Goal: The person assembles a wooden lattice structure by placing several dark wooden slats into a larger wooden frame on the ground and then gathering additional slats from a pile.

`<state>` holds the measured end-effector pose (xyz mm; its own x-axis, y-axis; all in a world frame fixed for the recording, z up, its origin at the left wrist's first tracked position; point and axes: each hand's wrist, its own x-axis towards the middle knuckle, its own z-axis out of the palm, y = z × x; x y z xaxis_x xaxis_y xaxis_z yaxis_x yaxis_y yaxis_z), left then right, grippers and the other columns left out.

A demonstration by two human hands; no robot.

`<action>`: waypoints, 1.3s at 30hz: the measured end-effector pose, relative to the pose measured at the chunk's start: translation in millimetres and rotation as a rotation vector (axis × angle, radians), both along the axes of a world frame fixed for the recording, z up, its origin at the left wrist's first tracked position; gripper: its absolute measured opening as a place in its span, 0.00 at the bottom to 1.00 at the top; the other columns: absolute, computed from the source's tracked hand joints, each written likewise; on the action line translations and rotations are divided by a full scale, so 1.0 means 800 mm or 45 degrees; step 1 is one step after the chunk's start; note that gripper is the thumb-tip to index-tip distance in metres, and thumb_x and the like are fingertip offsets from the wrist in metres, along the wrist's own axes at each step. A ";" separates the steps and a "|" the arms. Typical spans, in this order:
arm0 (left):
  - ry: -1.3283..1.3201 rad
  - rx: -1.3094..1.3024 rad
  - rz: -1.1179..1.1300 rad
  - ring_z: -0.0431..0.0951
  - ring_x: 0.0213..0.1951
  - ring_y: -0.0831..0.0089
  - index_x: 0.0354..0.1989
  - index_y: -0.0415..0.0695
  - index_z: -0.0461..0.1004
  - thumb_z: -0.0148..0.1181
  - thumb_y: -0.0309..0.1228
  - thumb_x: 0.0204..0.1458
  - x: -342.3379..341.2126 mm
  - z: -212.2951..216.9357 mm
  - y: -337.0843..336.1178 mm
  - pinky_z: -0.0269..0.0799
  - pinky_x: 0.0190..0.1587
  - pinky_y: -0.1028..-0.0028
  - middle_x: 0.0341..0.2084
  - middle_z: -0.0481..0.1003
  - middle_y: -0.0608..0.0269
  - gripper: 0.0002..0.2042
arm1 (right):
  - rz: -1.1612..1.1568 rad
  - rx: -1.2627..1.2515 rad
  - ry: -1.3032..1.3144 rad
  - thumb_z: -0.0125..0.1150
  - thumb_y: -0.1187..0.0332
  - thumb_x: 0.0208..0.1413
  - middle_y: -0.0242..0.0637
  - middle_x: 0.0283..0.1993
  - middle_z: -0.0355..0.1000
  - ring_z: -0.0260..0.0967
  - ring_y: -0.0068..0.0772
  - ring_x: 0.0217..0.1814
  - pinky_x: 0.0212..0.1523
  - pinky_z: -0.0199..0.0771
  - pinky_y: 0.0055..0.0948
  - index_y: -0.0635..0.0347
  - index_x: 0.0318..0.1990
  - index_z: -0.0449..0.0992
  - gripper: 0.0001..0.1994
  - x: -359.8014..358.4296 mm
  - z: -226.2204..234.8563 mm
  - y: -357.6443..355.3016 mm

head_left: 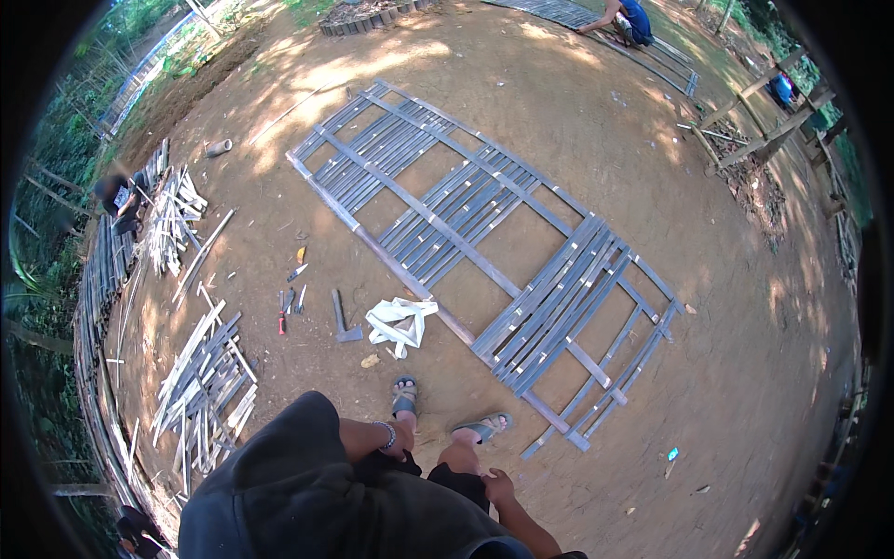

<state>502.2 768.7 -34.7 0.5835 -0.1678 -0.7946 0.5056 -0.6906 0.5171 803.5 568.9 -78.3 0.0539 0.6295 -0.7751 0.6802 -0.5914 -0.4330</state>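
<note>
My left hand, with a beaded bracelet at its wrist, is at the hem of my black shorts, its fingers curled against the cloth. On the other thigh my right hand is closed at the shorts' edge. Ahead of my sandalled feet lies a long bamboo frame with dark slats tied across it in groups and gaps between them. A white cloth bag rests against its near side. Left of the bag are a hatchet, a red-handled tool and a knife.
Piles of split bamboo strips and more strips lie at left, near a seated person. A short bamboo tube is beyond. Far right, a person in blue crouches at another slatted frame. A wooden fence stands right.
</note>
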 end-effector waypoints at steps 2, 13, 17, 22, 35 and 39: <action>0.206 -0.009 -0.109 0.74 0.55 0.55 0.48 0.44 0.78 0.64 0.42 0.51 0.002 -0.024 -0.009 0.70 0.54 0.59 0.48 0.77 0.47 0.20 | -0.079 0.008 0.035 0.59 0.55 0.57 0.49 0.42 0.78 0.77 0.40 0.45 0.49 0.74 0.32 0.66 0.59 0.70 0.28 0.014 -0.006 -0.002; 0.228 0.281 0.265 0.74 0.54 0.54 0.47 0.39 0.78 0.60 0.35 0.51 0.077 0.014 0.025 0.73 0.51 0.55 0.50 0.76 0.50 0.17 | -0.278 -0.142 -0.060 0.58 0.54 0.57 0.46 0.48 0.76 0.77 0.37 0.43 0.49 0.75 0.34 0.58 0.57 0.74 0.24 0.060 -0.052 -0.151; 0.143 0.459 0.406 0.74 0.55 0.54 0.48 0.38 0.76 0.55 0.32 0.52 0.093 0.036 0.061 0.71 0.55 0.55 0.53 0.74 0.49 0.17 | -0.235 -0.380 0.076 0.57 0.53 0.58 0.49 0.58 0.71 0.72 0.42 0.58 0.56 0.72 0.35 0.56 0.55 0.76 0.22 0.055 -0.033 -0.151; 0.093 0.358 0.530 0.74 0.56 0.53 0.49 0.38 0.75 0.52 0.32 0.53 0.087 0.019 0.061 0.70 0.57 0.58 0.50 0.75 0.47 0.17 | -0.337 -0.388 0.019 0.62 0.50 0.55 0.51 0.50 0.77 0.75 0.45 0.53 0.54 0.74 0.36 0.58 0.59 0.71 0.29 0.022 -0.022 -0.096; 0.044 -0.048 0.806 0.77 0.49 0.54 0.43 0.50 0.80 0.52 0.45 0.55 -0.002 -0.050 0.160 0.69 0.55 0.58 0.43 0.80 0.53 0.17 | -0.369 -0.512 0.015 0.64 0.46 0.48 0.48 0.54 0.75 0.72 0.46 0.58 0.60 0.70 0.36 0.56 0.60 0.71 0.34 -0.024 -0.052 0.028; 0.063 0.053 0.815 0.75 0.52 0.53 0.50 0.48 0.76 0.53 0.49 0.56 -0.049 -0.031 0.213 0.68 0.58 0.59 0.48 0.77 0.51 0.21 | -0.140 -0.549 -0.001 0.60 0.49 0.52 0.45 0.60 0.71 0.69 0.44 0.62 0.62 0.68 0.35 0.52 0.63 0.68 0.32 -0.049 -0.051 0.082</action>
